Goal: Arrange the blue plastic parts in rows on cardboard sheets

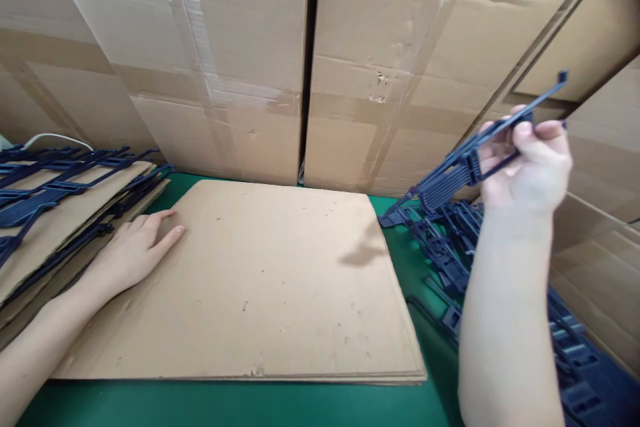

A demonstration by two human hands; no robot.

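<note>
My right hand (530, 160) is raised on the right, its fingers closed around a dark blue plastic frame part (450, 180) with a slatted panel and a long thin arm. The part slants down to the left, its low end near the corner of a flat stack of cardboard sheets (280, 280). My left hand (137, 250) lies near the left edge of those sheets, thumb and fingers apart, holding nothing. Close beside it, more dark blue parts (45, 193) rest in layers between cardboard sheets (95, 213).
Loose dark blue parts (580, 353) are heaped on the right, partly hidden behind my right forearm. Large taped cardboard boxes (240, 67) wall off the back, and another box (600, 260) stands at the right. The tabletop (240, 407) is green.
</note>
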